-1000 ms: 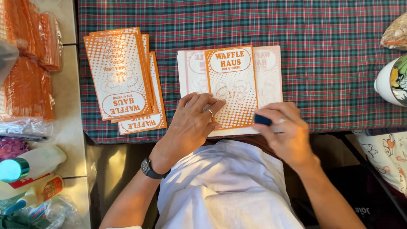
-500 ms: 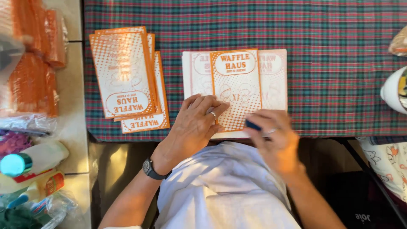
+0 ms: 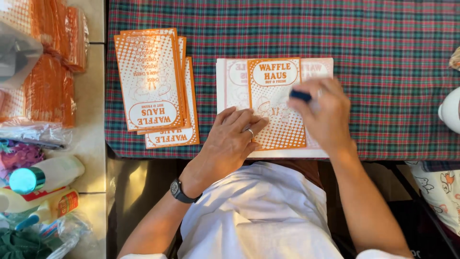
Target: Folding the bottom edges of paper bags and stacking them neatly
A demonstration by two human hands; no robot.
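Since a moment ago, the right hand (image 3: 322, 115) has been sliding up from the near edge of the surface (image 3: 383, 57) and is now sitting over the middle of the orange and white paper bag (image 3: 274, 103). It is looking blurry because it is moving fast. This hand is gripping a small dark blue thing (image 3: 300, 95); I cannot tell just what it is, maybe a stamp or a marker. The left hand (image 3: 233, 136) is lying flat and open, pressing down on the bag's near left corner so the bag is not sliding. A ring is showing on one finger and a black watch (image 3: 181, 191) is on the wrist.

The bag is lying on top of a white pile (image 3: 231, 81) near the front edge of the checked cloth. Just to the left, a stack of done bags (image 3: 153, 86) is resting, turned the other way.

I think the person is rubbing or marking the top bag right now. Next, the right hand is going to need to lift off, while the left hand is picking up that bag.
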